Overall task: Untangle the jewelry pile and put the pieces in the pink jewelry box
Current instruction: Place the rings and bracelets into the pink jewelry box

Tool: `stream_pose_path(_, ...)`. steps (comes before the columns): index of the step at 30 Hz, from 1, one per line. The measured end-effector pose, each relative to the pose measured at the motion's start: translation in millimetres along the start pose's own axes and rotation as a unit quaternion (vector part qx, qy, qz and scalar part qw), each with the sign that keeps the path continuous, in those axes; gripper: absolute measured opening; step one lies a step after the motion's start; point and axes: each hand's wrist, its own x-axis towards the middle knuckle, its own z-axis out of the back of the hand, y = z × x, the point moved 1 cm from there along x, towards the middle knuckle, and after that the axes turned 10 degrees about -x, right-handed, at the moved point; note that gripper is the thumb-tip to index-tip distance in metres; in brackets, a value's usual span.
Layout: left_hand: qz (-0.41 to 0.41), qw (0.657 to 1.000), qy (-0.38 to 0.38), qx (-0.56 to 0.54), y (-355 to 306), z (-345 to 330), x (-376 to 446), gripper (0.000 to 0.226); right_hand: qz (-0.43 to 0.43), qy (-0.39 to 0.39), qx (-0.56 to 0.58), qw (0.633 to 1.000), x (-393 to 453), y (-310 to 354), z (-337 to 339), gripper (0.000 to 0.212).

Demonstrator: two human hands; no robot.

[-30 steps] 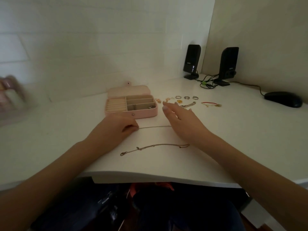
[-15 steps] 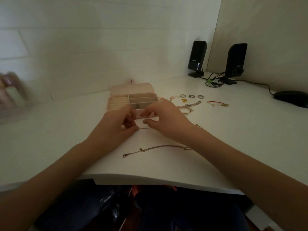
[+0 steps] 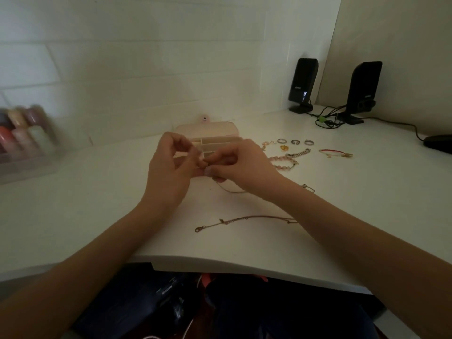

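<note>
— Changed since a second ago? 
— Both hands raised off the white desk (image 3: 97, 204) and drawn together in front of the pink jewelry box (image 3: 215, 129). Earlier, spread apart along a thin chain (image 3: 232, 190) stretched flat; now left hand (image 3: 168, 172) and right hand (image 3: 241, 165) meeting fingertip to fingertip, fingers curled, pinching that chain between them. Slack of it drooping to the desk under the right wrist, far end showing past the forearm.
— And the box?
— Same spot, lid laid back flat, compartments open, half hidden behind the hands.
— Anything else unmoved?
— Long chain with a clasp (image 3: 244, 220) lying across the desk nearer the front edge. Beaded pink bracelet (image 3: 285, 161), red cord bracelet (image 3: 335, 152) and three rings (image 3: 294, 142) right of the box, apart from one another.
— Room and edges?
— Bare desk left of the hands up to a blurred clear case of bottles (image 3: 24, 140) at the left rim. Front edge curving just below the clasp chain. Two black speakers (image 3: 303, 84) and a dark mouse (image 3: 439, 143) far right, well apart.
</note>
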Motion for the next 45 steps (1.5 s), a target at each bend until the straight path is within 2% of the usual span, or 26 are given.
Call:
stream_pose_path(3, 0.019, 0.999, -0.014, -0.041, 3, -2, 5, 0.012, -0.012, -0.04, 0.04, 0.998, 7, 3, 4, 0.006)
stream_pose_path(7, 0.139, 0.969, 0.114, -0.171, 3, -19, 8, 0.016, -0.01, -0.022, 0.119, 0.993, 21, 17, 21, 0.008)
stream_pose_path(9, 0.162, 0.959, 0.138, -0.186, 3, -27, 9, 0.017, -0.024, -0.037, 0.14, 0.989, 29, 21, 31, 0.016)
stream_pose_path(12, 0.138, 0.976, 0.119, -0.12, 11, -24, 19, 0.024, -0.066, -0.062, 0.245, 0.965, 40, 18, 44, 0.018)
stream_pose_path(15, 0.127, 0.983, 0.105, -0.085, 15, -12, 28, 0.029, -0.09, -0.087, 0.302, 0.945, 43, 6, 55, 0.014)
stream_pose_path(19, 0.152, 0.97, 0.095, -0.163, 7, -7, 37, 0.025, -0.111, -0.116, 0.356, 0.921, 39, -11, 64, 0.012)
stream_pose_path(23, 0.155, 0.965, 0.107, -0.182, -4, -14, 56, 0.024, -0.131, -0.135, 0.323, 0.928, 34, -23, 69, 0.015)
stream_pose_path(28, 0.103, 0.982, 0.148, -0.051, 0, -25, 72, 0.023, -0.122, -0.138, 0.345, 0.92, 31, -24, 73, 0.011)
stream_pose_path(31, 0.069, 0.986, 0.144, 0.049, 11, -23, 69, 0.022, -0.103, -0.139, 0.339, 0.925, 31, -22, 76, 0.011)
stream_pose_path(36, 0.003, 0.957, 0.135, 0.256, 21, -16, 67, 0.022, -0.107, -0.131, 0.291, 0.942, 31, -22, 67, 0.015)
stream_pose_path(39, -0.03, 0.943, 0.138, 0.3, 22, -16, 70, 0.019, -0.11, -0.117, 0.271, 0.949, 30, -20, 62, 0.02)
stream_pose_path(42, 0.0, 0.912, 0.198, 0.359, 28, -20, 75, 0.015, -0.105, -0.11, 0.254, 0.955, 29, -18, 59, 0.02)
stream_pose_path(45, 0.018, 0.918, 0.205, 0.34, 28, -22, 78, 0.011, -0.103, -0.104, 0.248, 0.958, 29, -17, 57, 0.019)
